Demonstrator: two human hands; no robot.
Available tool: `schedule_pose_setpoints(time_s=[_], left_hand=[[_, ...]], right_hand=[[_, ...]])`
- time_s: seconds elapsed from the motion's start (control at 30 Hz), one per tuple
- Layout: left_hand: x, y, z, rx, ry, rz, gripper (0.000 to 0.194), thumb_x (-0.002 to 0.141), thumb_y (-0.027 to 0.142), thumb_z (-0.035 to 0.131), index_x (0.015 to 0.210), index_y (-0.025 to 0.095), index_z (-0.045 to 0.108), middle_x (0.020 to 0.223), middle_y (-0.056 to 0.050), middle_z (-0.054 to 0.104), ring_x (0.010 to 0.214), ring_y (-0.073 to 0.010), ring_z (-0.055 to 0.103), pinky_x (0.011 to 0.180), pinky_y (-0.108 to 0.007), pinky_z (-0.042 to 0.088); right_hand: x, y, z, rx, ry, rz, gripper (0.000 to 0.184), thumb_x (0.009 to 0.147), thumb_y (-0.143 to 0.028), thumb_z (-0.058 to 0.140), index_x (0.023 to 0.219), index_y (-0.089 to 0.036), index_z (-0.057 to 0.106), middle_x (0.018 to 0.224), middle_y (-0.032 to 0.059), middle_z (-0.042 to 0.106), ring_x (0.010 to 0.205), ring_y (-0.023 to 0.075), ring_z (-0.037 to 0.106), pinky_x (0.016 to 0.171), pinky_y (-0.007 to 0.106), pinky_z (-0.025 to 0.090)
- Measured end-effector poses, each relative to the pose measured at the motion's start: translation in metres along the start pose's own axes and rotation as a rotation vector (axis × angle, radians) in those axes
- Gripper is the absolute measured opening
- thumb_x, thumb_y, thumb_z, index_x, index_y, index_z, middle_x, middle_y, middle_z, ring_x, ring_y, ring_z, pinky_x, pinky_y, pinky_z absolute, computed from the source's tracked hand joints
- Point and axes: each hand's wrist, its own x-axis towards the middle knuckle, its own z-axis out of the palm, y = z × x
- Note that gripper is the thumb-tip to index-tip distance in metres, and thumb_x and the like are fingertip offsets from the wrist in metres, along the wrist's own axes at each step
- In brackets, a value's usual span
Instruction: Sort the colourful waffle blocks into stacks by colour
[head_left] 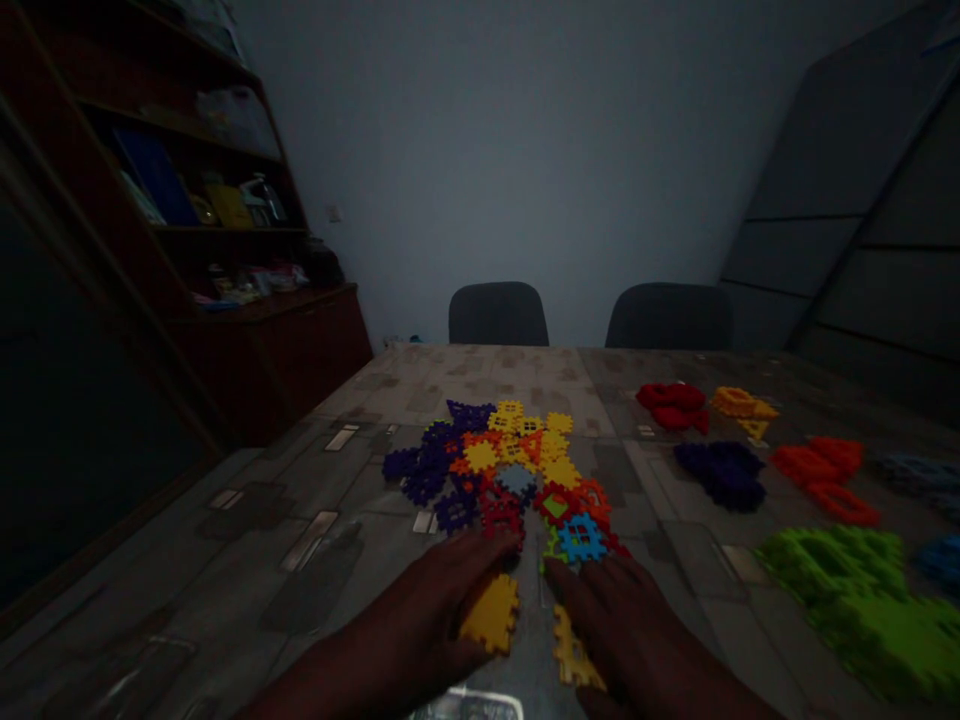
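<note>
In the head view, my left hand point(450, 590) curls round a solid yellow interlocking tile point(496, 612), its fingers stretching over the tile's far edge beside red tiles point(501, 512). My right hand point(626, 615) has a yellow window-patterned tile point(571, 650) between its index finger and thumb; part of that tile is hidden. Just beyond its fingertips are a blue window tile point(580, 538) and some green ones. A mixed pile point(517, 452) of purple, yellow, orange, red and grey toothed tiles lies ahead of both hands.
Colour-sorted heaps stand at the right: red point(673, 402), yellow point(741, 405), purple point(720, 472), orange point(821, 470) and lime green point(847, 580). A clear container's rim point(480, 695) shows at the near edge. Two chairs point(499, 312) stand behind the table; shelves point(225, 230) are left.
</note>
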Motion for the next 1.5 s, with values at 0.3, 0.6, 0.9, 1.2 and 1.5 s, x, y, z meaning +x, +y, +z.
schedule_pose_setpoints(time_s=[0.3, 0.6, 0.9, 1.2, 1.5], left_hand=[[0.002, -0.026, 0.018, 0.078, 0.103, 0.002, 0.104, 0.073, 0.025, 0.087, 0.153, 0.052, 0.026, 0.154, 0.000, 0.048, 0.135, -0.0331, 0.047, 0.115, -0.052, 0.038], [-0.001, -0.017, 0.016, 0.100, 0.091, -0.048, 0.102, 0.073, 0.027, 0.088, 0.154, 0.048, 0.030, 0.149, -0.002, 0.051, 0.133, -0.0340, 0.048, 0.113, -0.048, 0.039], [-0.001, -0.019, 0.016, 0.101, 0.084, -0.011, 0.105, 0.073, 0.022, 0.087, 0.153, 0.050, 0.026, 0.146, 0.000, 0.053, 0.130, -0.0306, 0.051, 0.112, -0.048, 0.039], [-0.007, -0.014, 0.008, -0.028, 0.113, -0.045, 0.085, 0.078, 0.031, 0.083, 0.150, 0.045, 0.038, 0.149, -0.001, 0.052, 0.131, -0.0305, 0.051, 0.111, -0.046, 0.041], [-0.005, -0.008, 0.005, 0.058, 0.086, -0.062, 0.079, 0.077, 0.033, 0.082, 0.147, 0.035, 0.046, 0.143, -0.005, 0.058, 0.127, -0.0324, 0.053, 0.111, -0.049, 0.041]], right_hand=[[-0.002, 0.002, 0.000, -0.027, 0.012, -0.006, 0.091, 0.072, -0.022, 0.068, 0.157, -0.019, 0.036, 0.138, 0.0162, 0.061, 0.121, 0.0362, 0.057, 0.111, 0.054, 0.038], [-0.002, 0.004, -0.001, -0.016, -0.002, 0.006, 0.093, 0.073, -0.023, 0.071, 0.158, -0.021, 0.035, 0.140, 0.0169, 0.061, 0.124, 0.0374, 0.056, 0.112, 0.057, 0.038], [-0.007, 0.003, -0.010, -0.003, -0.033, -0.002, 0.109, 0.066, -0.013, 0.077, 0.161, -0.022, 0.025, 0.148, 0.0160, 0.055, 0.133, 0.0383, 0.051, 0.116, 0.058, 0.034], [-0.002, 0.003, -0.006, 0.006, -0.058, 0.040, 0.108, 0.067, -0.011, 0.081, 0.160, -0.023, 0.028, 0.148, 0.0154, 0.056, 0.133, 0.0373, 0.051, 0.117, 0.058, 0.032], [-0.001, 0.003, -0.011, 0.067, -0.139, 0.068, 0.108, 0.067, -0.017, 0.081, 0.161, -0.024, 0.027, 0.153, 0.0164, 0.050, 0.139, 0.0409, 0.045, 0.119, 0.061, 0.027]])
